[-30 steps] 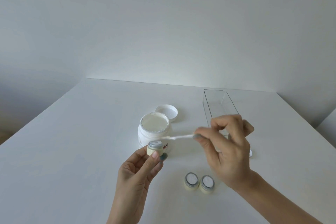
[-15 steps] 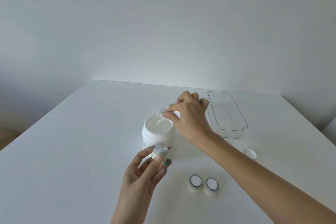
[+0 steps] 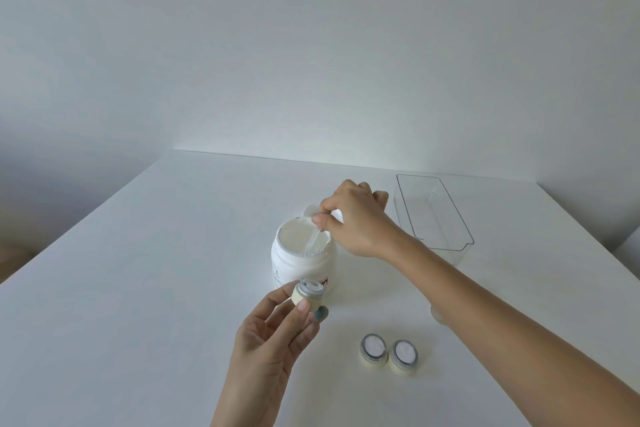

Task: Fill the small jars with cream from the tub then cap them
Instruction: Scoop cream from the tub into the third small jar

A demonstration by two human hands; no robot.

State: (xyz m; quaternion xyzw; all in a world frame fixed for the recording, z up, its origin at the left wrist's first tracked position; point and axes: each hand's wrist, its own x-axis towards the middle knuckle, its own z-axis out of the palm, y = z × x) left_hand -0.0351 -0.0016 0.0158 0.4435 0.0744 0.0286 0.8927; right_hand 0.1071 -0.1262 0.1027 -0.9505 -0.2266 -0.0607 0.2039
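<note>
- two jars (image 3: 373, 349) sit side by side just right of the left hand (image 3: 273, 336), under the right forearm, both look filled with white cream, neither has a cap on
- third jar (image 3: 309, 292) is up off the table, pinched between left thumb and fingers, tipped a bit toward the tub (image 3: 302, 253); can't tell how full it is, looks only partly done to me
- so I'd guess we're a bit past halfway on filling, and capping hasn't started at all
- right hand (image 3: 356, 222) is reached out over the far rim of the tub, thumb and forefinger pinching a small spatula (image 3: 314, 236) whose tip goes down into the cream, other fingers curled in
- left hand is palm up, just in front of the tub, holding the jar close and ready for the next scoop
- tub lid (image 3: 310, 210) peeks out behind the right hand, clear tray (image 3: 433, 215) is off to its right, looks empty
- something small and white by the right forearm, mostly hidden, might be a cap
</note>
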